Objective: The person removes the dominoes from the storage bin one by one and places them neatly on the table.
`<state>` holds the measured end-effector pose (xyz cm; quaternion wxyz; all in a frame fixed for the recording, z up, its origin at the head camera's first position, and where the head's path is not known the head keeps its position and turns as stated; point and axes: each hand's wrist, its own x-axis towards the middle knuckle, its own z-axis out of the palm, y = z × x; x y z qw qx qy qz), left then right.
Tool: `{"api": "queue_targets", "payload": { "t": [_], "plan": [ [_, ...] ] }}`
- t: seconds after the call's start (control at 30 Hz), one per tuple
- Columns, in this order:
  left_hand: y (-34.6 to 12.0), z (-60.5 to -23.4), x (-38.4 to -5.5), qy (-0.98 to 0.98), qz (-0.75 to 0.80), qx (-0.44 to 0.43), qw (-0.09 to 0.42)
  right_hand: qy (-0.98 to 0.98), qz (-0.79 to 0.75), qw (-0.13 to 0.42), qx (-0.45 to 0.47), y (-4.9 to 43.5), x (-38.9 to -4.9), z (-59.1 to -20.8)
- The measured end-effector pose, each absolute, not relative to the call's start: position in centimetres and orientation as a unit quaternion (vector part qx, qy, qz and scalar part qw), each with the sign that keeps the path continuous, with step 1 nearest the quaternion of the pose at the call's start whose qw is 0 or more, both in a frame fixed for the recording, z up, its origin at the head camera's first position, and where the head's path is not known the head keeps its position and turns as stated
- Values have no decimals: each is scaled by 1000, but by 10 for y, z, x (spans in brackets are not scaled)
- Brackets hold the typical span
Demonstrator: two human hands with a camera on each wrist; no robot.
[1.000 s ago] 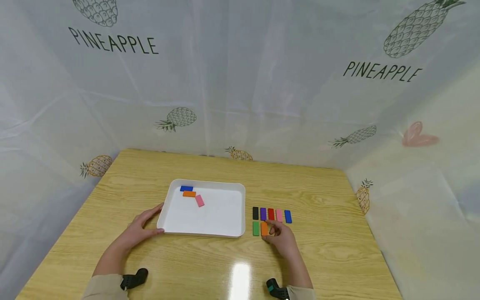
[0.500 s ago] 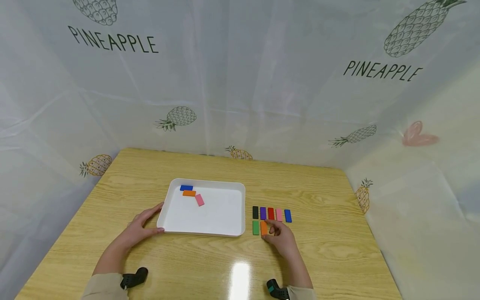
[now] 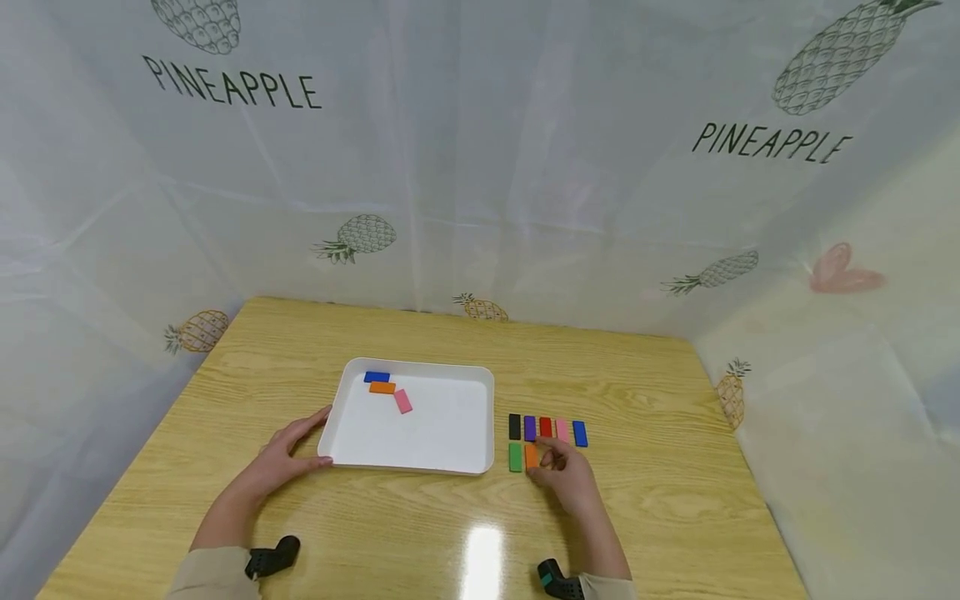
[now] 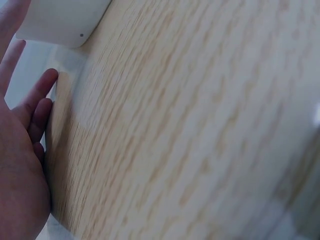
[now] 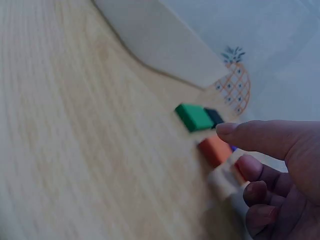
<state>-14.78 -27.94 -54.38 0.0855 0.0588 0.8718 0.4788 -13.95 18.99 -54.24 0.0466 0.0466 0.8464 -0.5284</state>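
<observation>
My left hand (image 3: 279,458) rests at the left side of a shallow white tray (image 3: 487,421), its thumb at the near corner and spread fingers along the edge. Over at the right, my right hand (image 3: 566,477) is at an orange domino-like block (image 3: 531,457) lying on the table. Its thumb and index finger stand apart near the block's two ends, the other fingers curled in. In the right wrist view the thumb (image 5: 265,136) appears above the orange block (image 5: 215,150); contact is unclear. A green block (image 3: 515,457) lies just left of the orange one.
Behind these lie black (image 3: 514,427), purple (image 3: 529,428), red (image 3: 545,427), pink (image 3: 562,429) and blue (image 3: 581,433) blocks. Inside the tray are blue (image 3: 377,377), orange (image 3: 382,387) and pink (image 3: 403,401) blocks. A pineapple-print curtain (image 3: 480,208) surrounds the wooden table (image 3: 405,525).
The head view has shifted a little, moving the whole scene slightly right. Both hands keep their places beside the tray and at the orange block.
</observation>
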Motion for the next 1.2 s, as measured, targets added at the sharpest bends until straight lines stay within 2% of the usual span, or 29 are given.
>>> {"api": "queue_targets", "payload": {
  "t": [0.3,0.53,0.9,1.2],
  "plan": [
    [-276,-541,-147,873,476,63,82,820,-572,35,-12,150,-149,-509],
    [-276,-542,-147,872,478,66,81,812,-579,60,-49,118,-156,-497],
    [-278,-544,-146,874,475,56,83,798,-590,98,-72,65,-178,-493],
    [-279,-546,-148,874,474,59,89,781,-612,105,-59,24,-196,-497]
  ]
}}
